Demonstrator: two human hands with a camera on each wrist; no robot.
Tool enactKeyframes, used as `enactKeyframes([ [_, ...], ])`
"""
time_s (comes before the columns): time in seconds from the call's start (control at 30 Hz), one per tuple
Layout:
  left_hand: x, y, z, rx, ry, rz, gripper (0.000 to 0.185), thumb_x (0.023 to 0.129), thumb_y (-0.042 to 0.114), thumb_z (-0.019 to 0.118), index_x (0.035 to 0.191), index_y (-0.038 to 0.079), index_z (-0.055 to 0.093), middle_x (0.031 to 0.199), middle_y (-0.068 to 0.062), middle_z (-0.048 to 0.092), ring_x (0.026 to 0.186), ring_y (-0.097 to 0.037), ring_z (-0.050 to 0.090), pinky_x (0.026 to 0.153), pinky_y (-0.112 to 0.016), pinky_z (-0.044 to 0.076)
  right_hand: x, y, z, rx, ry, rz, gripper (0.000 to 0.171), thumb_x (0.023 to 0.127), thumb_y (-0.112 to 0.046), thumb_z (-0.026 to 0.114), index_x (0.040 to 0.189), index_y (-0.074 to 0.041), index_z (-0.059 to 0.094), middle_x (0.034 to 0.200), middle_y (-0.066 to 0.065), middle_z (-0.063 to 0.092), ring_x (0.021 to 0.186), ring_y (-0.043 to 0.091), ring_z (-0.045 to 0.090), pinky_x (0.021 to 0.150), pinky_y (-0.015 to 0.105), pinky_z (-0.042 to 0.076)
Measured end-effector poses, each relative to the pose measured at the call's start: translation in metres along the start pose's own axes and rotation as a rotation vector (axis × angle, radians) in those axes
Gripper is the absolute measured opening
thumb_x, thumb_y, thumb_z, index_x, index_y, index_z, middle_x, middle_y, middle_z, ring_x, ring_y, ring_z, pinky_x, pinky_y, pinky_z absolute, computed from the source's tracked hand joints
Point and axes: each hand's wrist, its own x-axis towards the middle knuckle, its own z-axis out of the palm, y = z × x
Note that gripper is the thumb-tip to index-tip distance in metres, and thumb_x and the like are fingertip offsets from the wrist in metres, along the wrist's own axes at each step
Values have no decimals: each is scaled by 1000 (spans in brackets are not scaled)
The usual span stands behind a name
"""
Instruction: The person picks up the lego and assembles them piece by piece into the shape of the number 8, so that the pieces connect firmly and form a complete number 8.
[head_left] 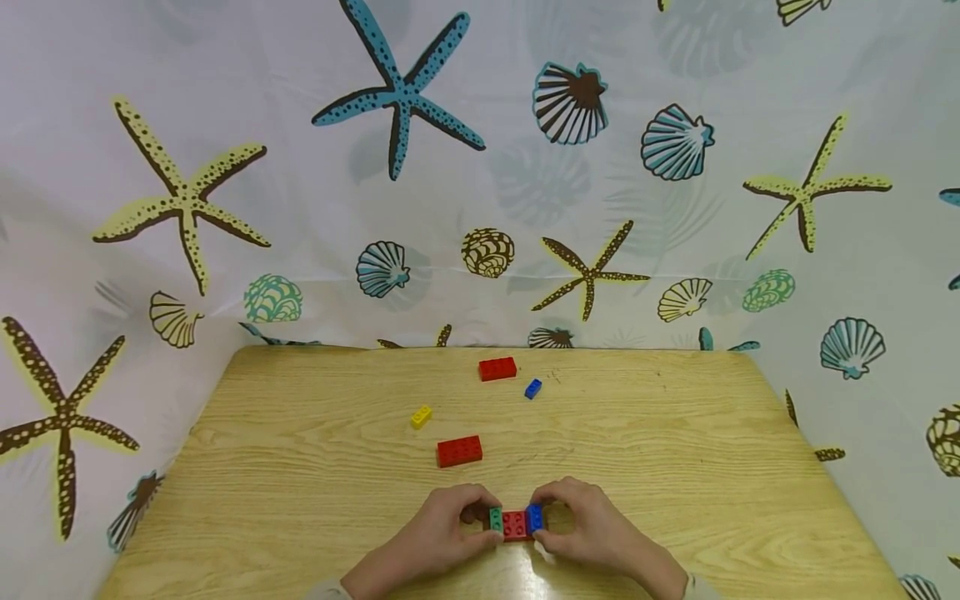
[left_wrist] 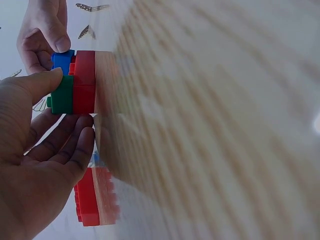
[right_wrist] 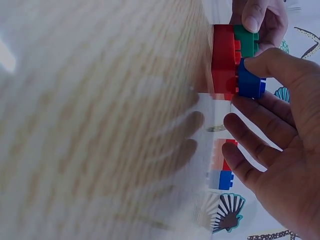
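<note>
Near the front of the table, a red brick (head_left: 514,525) lies studs up, bearing a green brick (head_left: 495,519) on its left end and a blue brick (head_left: 535,517) on its right end. My left hand (head_left: 442,529) pinches the green brick between thumb and fingers. The blue brick is pinched by my right hand (head_left: 588,521), whose other fingers spread loosely in the right wrist view. Studs of the red brick show between the two smaller ones. Flush against the red brick (left_wrist: 85,82) sits the green one; whether the blue brick (right_wrist: 249,77) is fully seated, I cannot tell.
Beyond the hands on the wooden table (head_left: 637,433) lie another red brick (head_left: 459,451), a small yellow brick (head_left: 421,417), a small blue brick (head_left: 532,388) and a farther red brick (head_left: 497,369). A curtain (head_left: 465,192) printed with starfish and shells borders the table's back and sides.
</note>
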Motion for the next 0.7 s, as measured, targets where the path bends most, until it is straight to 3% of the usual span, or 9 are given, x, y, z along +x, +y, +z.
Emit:
enactKeyframes([
  [0.7,0,2,1,-8,7,-9,27,96,29,81,115,12,73,107,1,74,97,-18,72,84,-27,59,1,-2,-1,-38,26,-69,30,89,-19,84,117,-17,74,111,-6,75,105,19,71,93,36,58],
])
